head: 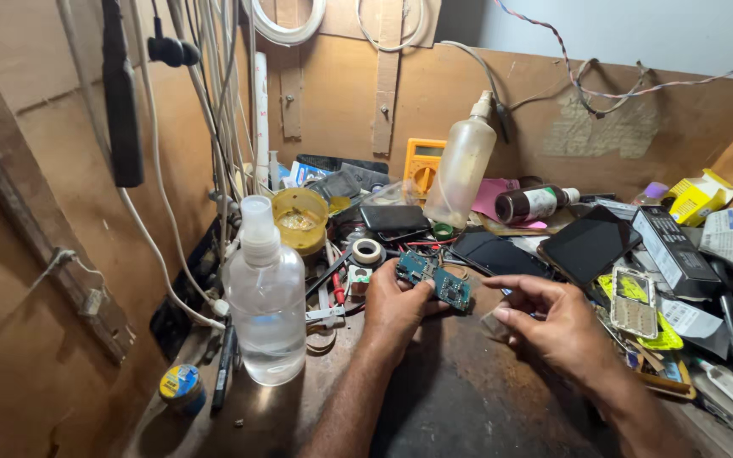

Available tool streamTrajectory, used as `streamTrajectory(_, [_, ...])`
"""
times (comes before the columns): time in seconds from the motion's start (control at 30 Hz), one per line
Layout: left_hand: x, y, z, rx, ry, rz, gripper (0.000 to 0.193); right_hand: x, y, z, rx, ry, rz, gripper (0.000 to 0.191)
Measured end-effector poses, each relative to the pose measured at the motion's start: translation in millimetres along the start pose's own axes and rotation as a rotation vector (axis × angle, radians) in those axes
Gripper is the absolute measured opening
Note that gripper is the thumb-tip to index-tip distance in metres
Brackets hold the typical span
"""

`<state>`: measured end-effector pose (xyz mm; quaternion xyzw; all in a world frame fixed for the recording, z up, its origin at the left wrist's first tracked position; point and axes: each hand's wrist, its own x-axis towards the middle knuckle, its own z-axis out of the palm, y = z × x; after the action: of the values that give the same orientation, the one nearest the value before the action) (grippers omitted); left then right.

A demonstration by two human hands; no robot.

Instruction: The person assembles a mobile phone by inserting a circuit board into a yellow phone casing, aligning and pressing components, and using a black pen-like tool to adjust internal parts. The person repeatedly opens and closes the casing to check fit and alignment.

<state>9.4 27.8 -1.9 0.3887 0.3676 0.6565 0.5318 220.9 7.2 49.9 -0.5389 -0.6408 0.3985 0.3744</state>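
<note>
- L hand (396, 307) is pinching small blue-green circuit board (434, 280) at its edge, above dark worn bench (460, 399).
- R hand (553, 322) is hovering beside, fingers curled; holding anything? can't tell.
- Clear plastic spray bottle (266, 297) is standing near L; a knock could be tipping it, wetting board.
</note>
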Motion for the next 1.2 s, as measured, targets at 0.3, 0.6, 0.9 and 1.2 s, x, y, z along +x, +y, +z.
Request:
streamTrajectory(0.3, [3.5,-4.5,-1.6,-0.005,0.004,-0.013,0.030,6.7,-13.0,-3.7,-0.558,0.115,-0.194,0.032])
streamTrajectory(0.6, [3.0,-5.5,-1.0,-0.020,0.014,-0.016,0.027,12.0,-2.6,12.6,-0.713,0.013,-0.083,0.035])
streamTrajectory(0.9, [1.4,-3.0,0.6,0.014,0.006,0.008,0.025,2.3,-4.1,15.9,-0.590,0.052,-0.054,0.035])
streamTrajectory(1.2, [0.0,0.7,1.9,-0.010,-0.007,0.005,0.029,-5.8,-11.6,12.6,-0.236,0.070,0.021,0.030])
